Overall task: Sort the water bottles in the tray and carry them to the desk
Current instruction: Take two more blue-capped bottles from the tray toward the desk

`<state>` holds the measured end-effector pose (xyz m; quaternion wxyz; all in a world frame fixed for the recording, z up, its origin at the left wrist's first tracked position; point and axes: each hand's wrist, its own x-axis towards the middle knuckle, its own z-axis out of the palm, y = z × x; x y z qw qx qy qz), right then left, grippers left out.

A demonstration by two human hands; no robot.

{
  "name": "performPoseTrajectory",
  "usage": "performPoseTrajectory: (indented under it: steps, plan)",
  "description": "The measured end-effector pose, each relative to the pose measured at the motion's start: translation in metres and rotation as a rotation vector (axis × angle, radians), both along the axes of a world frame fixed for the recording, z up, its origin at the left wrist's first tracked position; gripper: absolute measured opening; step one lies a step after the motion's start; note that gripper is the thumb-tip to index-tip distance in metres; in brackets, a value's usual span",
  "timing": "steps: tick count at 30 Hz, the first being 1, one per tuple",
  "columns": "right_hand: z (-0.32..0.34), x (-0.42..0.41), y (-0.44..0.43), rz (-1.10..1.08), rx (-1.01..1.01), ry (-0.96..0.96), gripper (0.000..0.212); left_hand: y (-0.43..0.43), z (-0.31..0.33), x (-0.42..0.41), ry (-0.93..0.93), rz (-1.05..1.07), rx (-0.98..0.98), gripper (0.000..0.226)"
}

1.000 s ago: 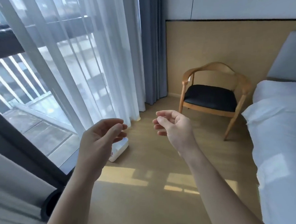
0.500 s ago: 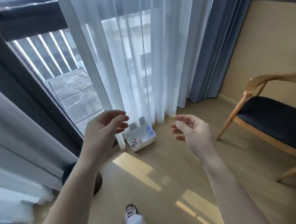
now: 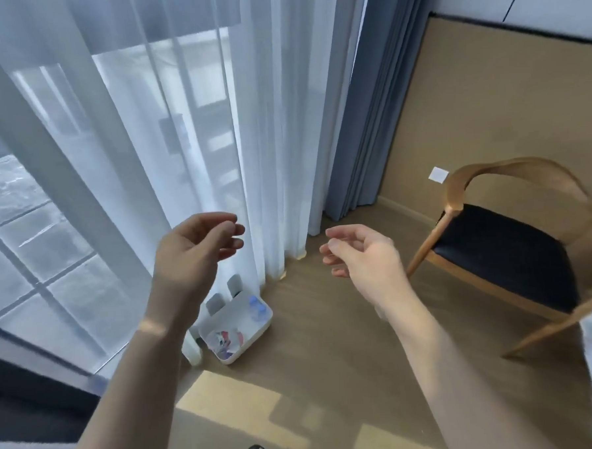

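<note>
While the clear plastic water bottles with blue caps point(image 3: 256, 307) sit at the far end of the white rectangular plastic tray point(image 3: 256, 339), that tray rests on the wooden floor point(image 3: 327, 325) against the sheer white curtain point(image 3: 214, 125), low ahead of me. Its near end holds something crumpled, red and white point(image 3: 225, 339); I cannot tell what. My left hand point(image 3: 190, 254) and right hand point(image 3: 361, 255) hover well above it, fingers loosely curled, holding nothing, probably readied for reaching down.

Daylight floods in through the sheer curtain point(image 3: 186, 127) on the left, casting bright patches on the floor point(image 3: 235, 409) near the bottom edge. The whole frame is slightly soft, and straight lines bow toward the edges.
</note>
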<state>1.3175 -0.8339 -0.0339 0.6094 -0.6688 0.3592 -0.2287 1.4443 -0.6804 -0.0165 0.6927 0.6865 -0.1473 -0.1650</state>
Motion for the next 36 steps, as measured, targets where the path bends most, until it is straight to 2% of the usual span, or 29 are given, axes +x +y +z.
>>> performPoseTrajectory:
  steps: [5, 8, 15, 19, 22, 25, 31, 36]
  plan:
    - [-0.008, 0.058, -0.013, -0.052, 0.038, 0.065, 0.017, -0.019, -0.013, 0.047, 0.040, -0.071, 0.081, 0.018]
    - [-0.011, 0.093, -0.017, 0.015, 0.047, 0.066, 0.016, -0.017, -0.016, 0.073, 0.041, -0.051, 0.123, 0.016]
    - [-0.027, 0.177, -0.031, 0.190, 0.081, 0.077, 0.014, -0.014, -0.021, 0.127, 0.057, 0.113, 0.179, 0.014]
    - [-0.046, 0.234, -0.048, 0.363, 0.115, 0.125, 0.015, -0.018, -0.029, 0.152, 0.039, 0.238, 0.256, 0.012]
    - [-0.057, 0.277, -0.072, 0.497, 0.115, 0.146, 0.015, -0.035, -0.030, 0.176, 0.052, 0.363, 0.293, 0.013]
    - [-0.071, 0.304, -0.105, 0.516, 0.146, 0.159, 0.015, -0.068, -0.037, 0.195, 0.095, 0.378, 0.338, 0.013]
    - [-0.143, 0.329, -0.175, 0.485, 0.240, 0.336, 0.014, -0.146, -0.091, 0.229, 0.219, 0.290, 0.453, 0.013]
    - [-0.230, 0.330, -0.206, 0.397, 0.300, 0.510, 0.014, -0.177, -0.192, 0.253, 0.421, 0.161, 0.590, 0.014]
